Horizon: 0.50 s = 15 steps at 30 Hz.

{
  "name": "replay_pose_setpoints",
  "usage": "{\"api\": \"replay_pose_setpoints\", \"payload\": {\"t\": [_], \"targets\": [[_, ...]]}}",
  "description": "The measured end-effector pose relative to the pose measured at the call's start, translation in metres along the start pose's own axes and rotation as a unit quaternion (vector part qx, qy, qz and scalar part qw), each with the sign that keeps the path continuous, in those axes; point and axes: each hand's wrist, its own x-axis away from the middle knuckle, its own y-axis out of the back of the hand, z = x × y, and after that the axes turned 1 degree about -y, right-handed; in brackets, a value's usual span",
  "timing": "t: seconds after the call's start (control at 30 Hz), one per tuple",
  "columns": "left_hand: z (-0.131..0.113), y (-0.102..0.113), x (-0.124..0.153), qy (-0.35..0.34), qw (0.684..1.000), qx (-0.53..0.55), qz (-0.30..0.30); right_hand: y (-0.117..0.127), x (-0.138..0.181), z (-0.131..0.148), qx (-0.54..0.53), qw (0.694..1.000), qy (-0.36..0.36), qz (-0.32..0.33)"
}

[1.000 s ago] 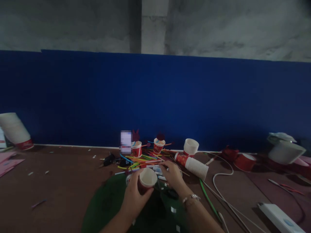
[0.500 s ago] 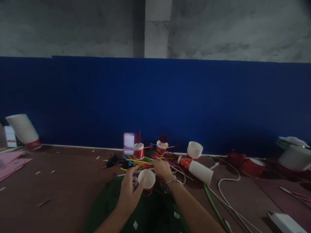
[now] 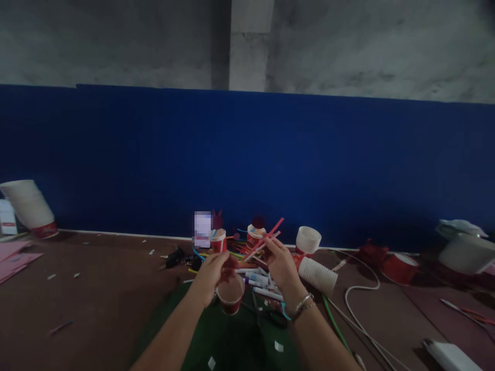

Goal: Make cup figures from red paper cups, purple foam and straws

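Observation:
Red-pink strips (image 3: 274, 232) cross each other in the fingers of my right hand (image 3: 281, 262), raised over the pile of craft pieces. My left hand (image 3: 209, 278) is beside a red-and-white paper cup (image 3: 231, 299) on the dark green round mat (image 3: 170, 330). Its fingers curl over the cup's rim, by a blurred dark red shape that I cannot make out. Right of the cup lie several white markers (image 3: 266, 293). Behind the hands stand two decorated paper cups, one on the left (image 3: 218, 242) and one on the right (image 3: 255, 237).
A stack of paper cups (image 3: 317, 274) lies at the right, before upright white cups (image 3: 308, 239). White cables (image 3: 356, 288) and a white box (image 3: 448, 355) are further right. A phone (image 3: 202, 229), black-handled tools (image 3: 174, 257) and pink paper (image 3: 17, 263) also lie about. A blue partition (image 3: 247, 165) rises behind.
My right hand has lifted from the pile with red-pink strips in it. My left hand has risen to the cup's rim, its fingers more curled. The markers have come into view.

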Motion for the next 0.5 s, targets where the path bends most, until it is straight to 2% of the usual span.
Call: {"api": "replay_pose_setpoints", "payload": {"t": [0.1, 0.13, 0.2, 0.3, 0.37, 0.43, 0.47, 0.5], "targets": [[-0.003, -0.013, 0.005, 0.114, 0.99, 0.023, 0.085, -0.004, 0.015, 0.01, -0.059, 0.998, 0.009, -0.009], [-0.003, -0.017, 0.006, 0.139, 0.983, 0.058, 0.108, -0.006, 0.022, 0.012, -0.048, 0.998, 0.032, 0.006], [-0.002, -0.022, 0.006, 0.166, 0.966, 0.152, 0.125, -0.011, 0.035, 0.017, 0.05, 0.988, 0.124, 0.083], [-0.005, -0.024, 0.004, 0.162, 0.95, 0.259, 0.058, -0.015, 0.048, 0.023, 0.202, 0.917, 0.269, 0.212], [-0.011, -0.018, 0.0, 0.137, 0.948, 0.286, -0.02, -0.012, 0.048, 0.023, 0.274, 0.874, 0.321, 0.24], [-0.021, -0.006, -0.004, 0.095, 0.944, 0.301, -0.097, -0.004, 0.04, 0.018, 0.335, 0.862, 0.324, 0.198], [-0.027, 0.001, -0.006, 0.068, 0.936, 0.314, -0.143, 0.001, 0.035, 0.014, 0.361, 0.867, 0.311, 0.148], [-0.033, 0.008, -0.008, 0.054, 0.93, 0.326, -0.16, 0.005, 0.029, 0.01, 0.387, 0.87, 0.287, 0.103]]}}
